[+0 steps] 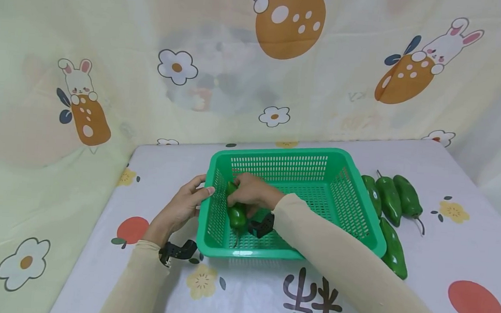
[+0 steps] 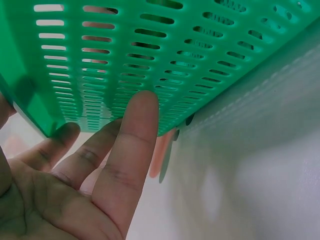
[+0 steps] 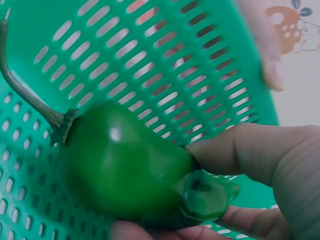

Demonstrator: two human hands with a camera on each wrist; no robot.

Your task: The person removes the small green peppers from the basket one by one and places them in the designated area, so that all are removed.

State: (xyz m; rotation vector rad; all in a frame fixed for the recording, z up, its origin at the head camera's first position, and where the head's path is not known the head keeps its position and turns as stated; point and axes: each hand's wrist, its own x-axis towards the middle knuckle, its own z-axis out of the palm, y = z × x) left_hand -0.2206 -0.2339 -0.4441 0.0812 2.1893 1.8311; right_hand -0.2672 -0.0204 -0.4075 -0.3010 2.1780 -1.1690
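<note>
A green plastic basket (image 1: 265,254) with slotted walls stands on the table. My left hand (image 1: 181,205) holds its left side, the thumb over the rim. In the left wrist view the fingers (image 2: 137,135) of that hand lie against the outside of the slotted wall. Inside the basket, by its left wall, my right hand (image 1: 252,193) grips a glossy green pepper (image 3: 120,165). The thumb (image 3: 225,150) presses on one side of it and fingers reach underneath, partly hidden. The pepper's long curved stem (image 3: 30,95) points away from the hand.
Several more green peppers (image 1: 389,200) lie on the table to the right of the basket, one (image 1: 394,251) close against its right wall. A printed cloth (image 1: 423,304) covers the table. Behind it hangs a patterned curtain (image 1: 219,101).
</note>
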